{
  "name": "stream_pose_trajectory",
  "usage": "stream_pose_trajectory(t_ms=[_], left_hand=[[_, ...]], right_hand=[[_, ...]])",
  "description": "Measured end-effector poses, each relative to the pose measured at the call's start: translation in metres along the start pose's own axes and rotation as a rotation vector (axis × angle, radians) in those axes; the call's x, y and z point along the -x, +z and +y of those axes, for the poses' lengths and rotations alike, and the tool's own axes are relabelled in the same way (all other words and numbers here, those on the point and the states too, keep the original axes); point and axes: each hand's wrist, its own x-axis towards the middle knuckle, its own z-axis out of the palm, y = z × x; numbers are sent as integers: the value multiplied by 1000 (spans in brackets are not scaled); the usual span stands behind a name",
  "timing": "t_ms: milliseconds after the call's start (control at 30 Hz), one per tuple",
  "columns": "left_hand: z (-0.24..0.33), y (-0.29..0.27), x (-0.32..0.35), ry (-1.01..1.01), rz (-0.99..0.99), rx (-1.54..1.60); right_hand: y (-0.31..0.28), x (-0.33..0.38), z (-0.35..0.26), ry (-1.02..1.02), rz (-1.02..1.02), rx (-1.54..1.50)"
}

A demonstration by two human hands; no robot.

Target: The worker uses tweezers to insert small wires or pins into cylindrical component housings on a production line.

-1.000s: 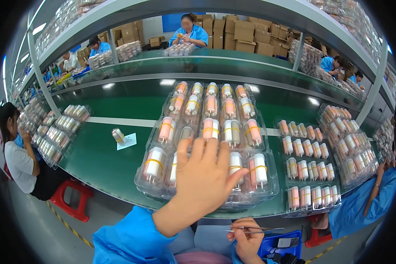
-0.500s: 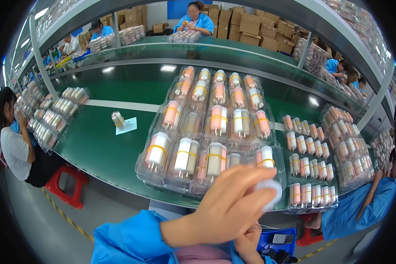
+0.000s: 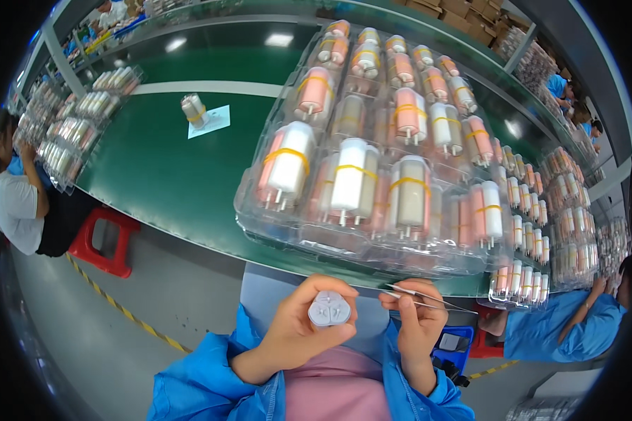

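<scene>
Green worktop (image 3: 154,182) curves across the workroom, with the person seated close at its near edge. Just short of that edge, over the person's lap, a pale three-lobed bundle (image 3: 330,309) is held end-up in the left hand (image 3: 295,328), fingers wrapped around its sides; whether a band circles it is hidden. The right hand (image 3: 420,330) pinches metal tweezers (image 3: 432,302), apart from the bundle. One piece, then, is up in hand, and the tweezers are not touching it. Beyond, a clear plastic tray (image 3: 263,223) carries many pink, white and grey cylinders (image 3: 349,179) in yellow bands; which of these have been dealt with cannot be told. Farther left, a single banded bundle (image 3: 192,109) stands beside a pale card (image 3: 218,122). More filled trays line both sides, near co-workers, and a blue bin (image 3: 458,345) sits beyond the right hand.
</scene>
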Motion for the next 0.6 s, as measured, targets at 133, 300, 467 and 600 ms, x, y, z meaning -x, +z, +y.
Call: stream_pose_trajectory(t_ms=[133, 300, 467, 600], left_hand=[[-5, -2, 0, 46, 83, -321], [-11, -3, -6, 179, 81, -532], [-19, -4, -3, 218, 130, -618], [-22, -4, -5, 265, 155, -681]], right_hand=[[2, -2, 3, -27, 2, 250], [4, -1, -11, -115, -38, 180], [19, 0, -32, -193, -180, 57], [29, -4, -34, -250, -320, 64]])
